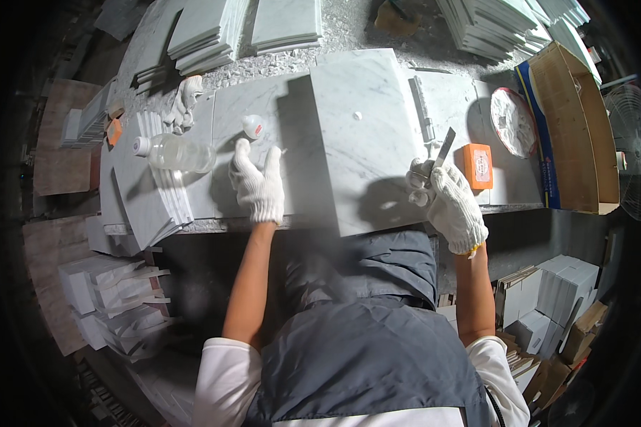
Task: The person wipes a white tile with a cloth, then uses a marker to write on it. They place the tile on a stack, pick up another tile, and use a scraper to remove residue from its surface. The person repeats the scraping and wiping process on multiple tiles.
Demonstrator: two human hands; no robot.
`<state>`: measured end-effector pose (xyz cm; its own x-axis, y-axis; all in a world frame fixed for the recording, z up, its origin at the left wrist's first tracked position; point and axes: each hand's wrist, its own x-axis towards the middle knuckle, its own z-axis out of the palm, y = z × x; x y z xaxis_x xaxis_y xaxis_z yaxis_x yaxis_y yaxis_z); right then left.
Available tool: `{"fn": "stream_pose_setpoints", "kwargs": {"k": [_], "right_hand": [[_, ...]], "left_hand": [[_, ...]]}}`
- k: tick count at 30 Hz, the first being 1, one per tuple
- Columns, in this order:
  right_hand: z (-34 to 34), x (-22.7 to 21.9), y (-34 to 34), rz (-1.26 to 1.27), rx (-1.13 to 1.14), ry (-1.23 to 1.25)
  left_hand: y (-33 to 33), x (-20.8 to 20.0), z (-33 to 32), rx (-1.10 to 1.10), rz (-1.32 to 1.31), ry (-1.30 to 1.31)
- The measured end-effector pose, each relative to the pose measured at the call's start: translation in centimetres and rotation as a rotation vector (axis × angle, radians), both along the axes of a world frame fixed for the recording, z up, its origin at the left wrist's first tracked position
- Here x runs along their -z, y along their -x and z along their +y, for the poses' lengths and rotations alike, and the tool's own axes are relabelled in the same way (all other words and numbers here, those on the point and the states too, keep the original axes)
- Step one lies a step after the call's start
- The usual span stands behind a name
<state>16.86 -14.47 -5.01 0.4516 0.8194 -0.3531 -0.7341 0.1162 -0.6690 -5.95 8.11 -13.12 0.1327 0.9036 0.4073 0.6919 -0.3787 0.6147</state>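
A white marble tile (363, 142) with grey veins lies on other tiles in front of me, a small white dab (357, 115) on its face. My left hand (258, 186), in a white knitted glove, is left of the tile with fingers apart and nothing in it. Just beyond its fingertips sits a small white bottle (251, 127) with red marking. My right hand (454, 206), gloved too, is closed on a flat metal scraper blade (445, 147), which points up and away. It is over the tile's right edge, beside an orange box (478, 167).
A clear bottle (181, 154) lies on its side at left, near a crumpled glove (185, 103). Tile stacks (210, 32) line the far side among white chips. A round dish of white paste (513, 122) and an open cardboard box (577, 128) stand right.
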Motion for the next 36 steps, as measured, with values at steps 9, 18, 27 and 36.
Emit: {"fn": "stream_pose_setpoints", "kwargs": {"k": [9,18,27,36], "right_hand": [[1.2,-0.5,-0.5,-0.649,-0.216,0.349],[5.9,-1.1,-0.2,-1.395,-0.269,0.427],[7.2,0.8,-0.6,-1.470,-0.180,0.254],[8.9,2.2,-1.1,-1.254,-0.143,0.077]], "left_hand": [[-2.9,1.2,4.7,-0.217,0.114,0.114],[-3.8,1.6,3.5,-0.267,0.055,0.091],[-4.9,1.8,0.9,-0.080,-0.076,0.047],[-4.9,2.0,0.9,-0.063,-0.072,-0.003]]}}
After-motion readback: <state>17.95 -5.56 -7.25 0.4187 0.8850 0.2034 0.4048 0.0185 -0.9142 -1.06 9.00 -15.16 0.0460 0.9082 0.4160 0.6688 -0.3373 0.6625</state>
